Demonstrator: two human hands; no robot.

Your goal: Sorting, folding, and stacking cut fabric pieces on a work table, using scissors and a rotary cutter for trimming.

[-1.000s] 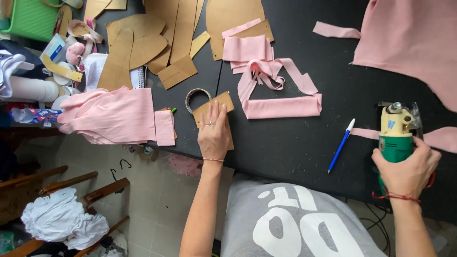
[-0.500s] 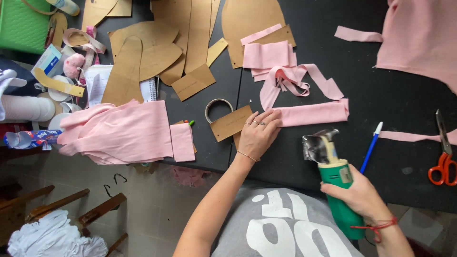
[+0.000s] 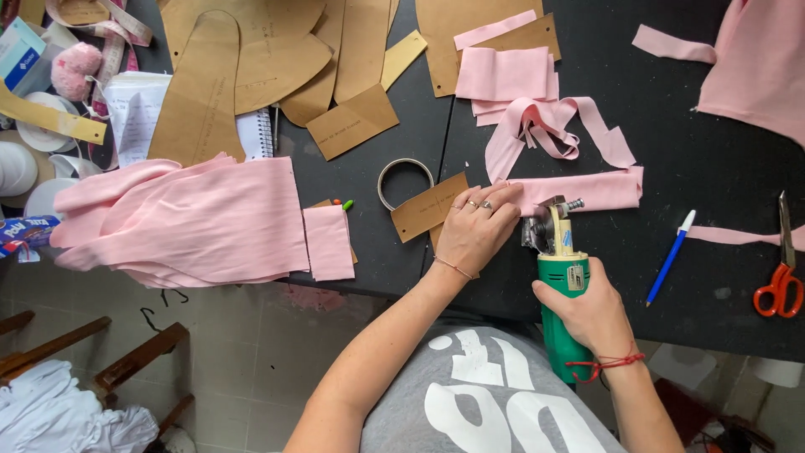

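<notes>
Two hands worked at the front edge of a black worktable (image 3: 721, 168), one on cloth and one on a cutter.

The left hand (image 3: 475, 231) lay flat, fingers close together, pressing the end of a long folded pink fabric strip (image 3: 587, 190) and overlapping a small brown cardboard pattern piece (image 3: 426, 206). The right hand (image 3: 589, 313) gripped, fingers wrapped around, the green-bodied handheld electric cloth cutter (image 3: 560, 277), whose metal head touched the strip just beside the left fingertips. A blue pen (image 3: 669, 256) and red-handled scissors (image 3: 781, 273) lay to the right.
</notes>
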